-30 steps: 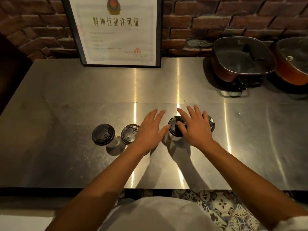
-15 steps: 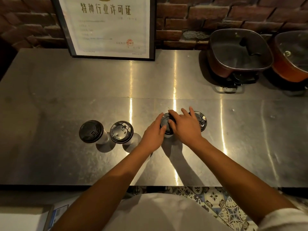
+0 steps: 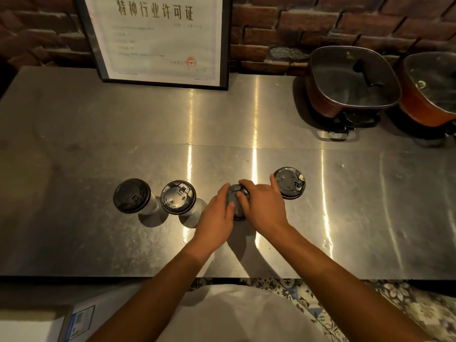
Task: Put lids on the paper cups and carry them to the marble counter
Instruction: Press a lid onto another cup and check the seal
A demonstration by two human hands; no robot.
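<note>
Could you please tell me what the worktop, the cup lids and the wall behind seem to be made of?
Worktop: likely stainless steel, brushed, with streaky light reflections and a sheet seam.
Cup lids, for example the leftmost one: probably moulded black plastic, slightly glossy, with a raised rim and sip tab.
Wall: rough reddish brick with recessed mortar joints; real or facing, I cannot tell.

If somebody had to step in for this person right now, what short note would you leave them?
Left hand and right hand: both pressing the lid on the third cup, fingers on its rim.
Cups: four in a row on the steel table. The far-left cup, second cup and far-right cup each carry a black lid.
Done: three appear lidded.
Left: finish seating this lid, then carry all four to the marble counter, which is not in view.
</note>
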